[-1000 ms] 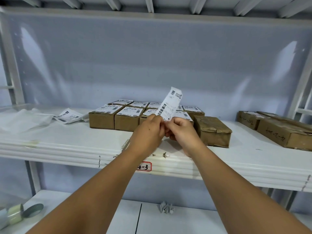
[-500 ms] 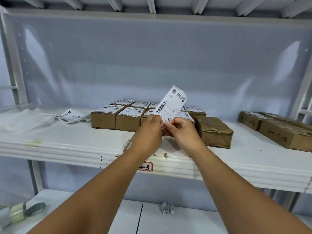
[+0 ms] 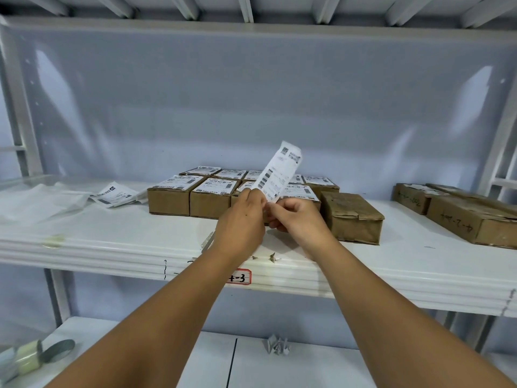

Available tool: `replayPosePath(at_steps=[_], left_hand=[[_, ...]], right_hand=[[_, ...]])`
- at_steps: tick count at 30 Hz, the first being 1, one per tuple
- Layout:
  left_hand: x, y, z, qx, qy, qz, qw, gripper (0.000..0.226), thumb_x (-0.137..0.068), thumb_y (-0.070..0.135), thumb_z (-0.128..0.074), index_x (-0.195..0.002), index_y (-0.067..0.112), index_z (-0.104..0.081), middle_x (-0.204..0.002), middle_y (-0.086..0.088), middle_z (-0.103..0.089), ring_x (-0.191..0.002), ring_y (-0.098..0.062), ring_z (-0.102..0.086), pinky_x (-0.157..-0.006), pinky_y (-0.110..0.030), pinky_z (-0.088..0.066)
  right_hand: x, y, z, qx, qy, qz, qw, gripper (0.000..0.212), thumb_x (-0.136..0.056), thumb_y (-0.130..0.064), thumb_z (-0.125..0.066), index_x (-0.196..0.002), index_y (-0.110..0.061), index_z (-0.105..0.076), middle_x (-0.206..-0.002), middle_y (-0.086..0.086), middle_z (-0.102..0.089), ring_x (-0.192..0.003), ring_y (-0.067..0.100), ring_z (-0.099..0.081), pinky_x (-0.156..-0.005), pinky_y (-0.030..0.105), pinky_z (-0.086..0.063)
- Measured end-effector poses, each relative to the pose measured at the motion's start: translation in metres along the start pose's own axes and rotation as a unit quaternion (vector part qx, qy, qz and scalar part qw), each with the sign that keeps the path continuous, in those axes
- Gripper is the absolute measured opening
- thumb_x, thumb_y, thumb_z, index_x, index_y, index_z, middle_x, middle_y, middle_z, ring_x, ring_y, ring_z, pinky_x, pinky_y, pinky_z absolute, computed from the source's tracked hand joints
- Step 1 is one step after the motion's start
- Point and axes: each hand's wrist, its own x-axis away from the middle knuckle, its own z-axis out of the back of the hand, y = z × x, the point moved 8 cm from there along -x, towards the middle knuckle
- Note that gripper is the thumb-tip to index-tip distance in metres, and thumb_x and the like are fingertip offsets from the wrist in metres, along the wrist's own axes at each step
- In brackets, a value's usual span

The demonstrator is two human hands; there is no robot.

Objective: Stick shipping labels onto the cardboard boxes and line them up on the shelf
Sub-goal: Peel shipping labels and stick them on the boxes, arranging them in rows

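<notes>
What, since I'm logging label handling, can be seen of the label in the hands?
The shipping label is a narrow white paper strip with black barcodes and small print. It stands leaning right, in front of the labelled boxes. The left hand and right hand pinch its lower end; its top is blurred.

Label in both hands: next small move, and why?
Probably carry the label right and down onto the bare box. Left hand and right hand both pinch its lower end, it stands free above the shelf, and that box, right of the labelled boxes, shows no label on top.
</notes>
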Motion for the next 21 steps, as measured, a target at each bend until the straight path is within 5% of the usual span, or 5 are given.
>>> replayPosePath(at_steps=[8, 21], left_hand=[[-0.0013, -0.0014, -0.0076, -0.017, -0.056, 0.02, 0.998, 0.013, -0.091, 0.007, -0.042, -0.098, 0.015, -0.034, -0.106, -0.007, -0.051, -0.076, -0.024, -0.042, -0.061, -0.034, -0.034], [0.0001, 0.0032, -0.0016, -0.041, -0.015, 0.011, 0.999, 0.02, -0.092, 0.01, -0.042, -0.112, 0.01, -0.037, -0.105, -0.009, -0.057, -0.075, -0.024, -0.042, -0.061, -0.032, -0.034]], right_hand=[[0.0025, -0.0035, -0.0035, 0.001, -0.026, 0.014, 1.0, 0.023, -0.093, -0.009, -0.056, -0.072, -0.009, -0.066, -0.064, -0.001, -0.065, -0.055, 0.005, -0.058, -0.053, 0.013, -0.045], [0.0012, -0.0045, -0.0022, -0.02, -0.017, 0.013, 1.0, 0.023, -0.09, -0.004, -0.053, -0.07, -0.004, -0.062, -0.053, -0.006, -0.063, -0.049, 0.004, -0.055, -0.057, 0.019, -0.045]])
